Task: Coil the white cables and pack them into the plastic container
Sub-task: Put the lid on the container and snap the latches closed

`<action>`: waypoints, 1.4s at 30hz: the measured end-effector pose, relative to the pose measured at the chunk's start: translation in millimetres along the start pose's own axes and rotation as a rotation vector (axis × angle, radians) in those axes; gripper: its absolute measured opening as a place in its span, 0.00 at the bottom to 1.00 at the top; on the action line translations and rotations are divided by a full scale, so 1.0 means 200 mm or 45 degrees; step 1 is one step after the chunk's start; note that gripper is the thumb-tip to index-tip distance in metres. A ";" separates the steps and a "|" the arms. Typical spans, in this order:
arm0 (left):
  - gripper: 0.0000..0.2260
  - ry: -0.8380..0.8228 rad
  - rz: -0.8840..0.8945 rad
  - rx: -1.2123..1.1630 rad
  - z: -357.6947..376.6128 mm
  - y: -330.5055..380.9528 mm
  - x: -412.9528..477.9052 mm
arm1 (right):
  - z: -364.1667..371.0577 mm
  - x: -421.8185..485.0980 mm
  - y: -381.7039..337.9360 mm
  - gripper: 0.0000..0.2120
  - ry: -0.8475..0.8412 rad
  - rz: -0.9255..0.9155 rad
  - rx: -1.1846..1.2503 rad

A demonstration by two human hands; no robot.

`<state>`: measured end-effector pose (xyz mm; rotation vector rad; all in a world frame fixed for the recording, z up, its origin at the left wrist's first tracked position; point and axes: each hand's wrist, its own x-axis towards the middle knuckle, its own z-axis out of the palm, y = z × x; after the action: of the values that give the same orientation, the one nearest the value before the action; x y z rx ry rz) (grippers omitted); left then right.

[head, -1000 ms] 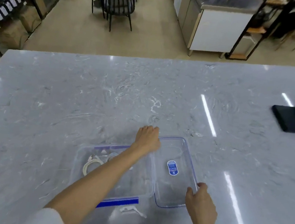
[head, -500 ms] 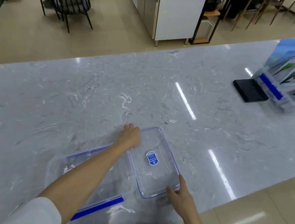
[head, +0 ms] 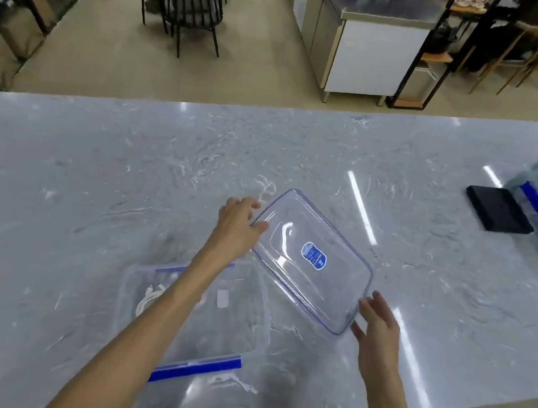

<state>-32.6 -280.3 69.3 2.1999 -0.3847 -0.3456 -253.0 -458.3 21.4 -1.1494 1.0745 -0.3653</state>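
Judging from the white cable (head: 152, 298) already coiled inside the clear plastic container (head: 196, 318) under the left forearm, packing seems nearly done; closing is left. The left hand (head: 240, 222) grips the far corner of the clear, smooth, rectangular lid (head: 311, 261), while the right hand (head: 377, 329) touches the near corner with fingers open. The lid is tilted above the glossy marble counter (head: 91, 179).
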 end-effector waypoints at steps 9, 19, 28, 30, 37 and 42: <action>0.08 0.391 -0.626 -0.444 -0.43 -0.60 -0.69 | 0.52 -0.11 0.03 0.25 -0.547 -0.289 -0.624; 0.02 0.660 -0.615 -0.342 -0.40 -0.75 -0.93 | 0.57 -0.32 0.16 0.25 -0.485 -0.605 -1.137; 0.06 0.497 -0.596 -0.136 -0.40 -0.71 -0.90 | 0.52 -0.31 0.17 0.26 -0.463 -0.528 -1.293; 0.07 0.495 -0.615 -0.169 -0.40 -0.70 -0.90 | 0.52 -0.30 0.17 0.26 -0.457 -0.538 -1.277; 0.10 0.482 -0.681 -0.295 -0.42 -0.71 -0.90 | 0.53 -0.29 0.16 0.26 -0.466 -0.475 -1.344; 0.10 0.369 -0.738 -0.306 -0.42 -0.72 -0.89 | 0.53 -0.29 0.17 0.27 -0.459 -0.440 -1.426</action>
<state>-142.1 -66.4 26.5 2.0456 0.4425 -0.3514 -202.0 -342.8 22.2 -2.3044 0.7215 0.2432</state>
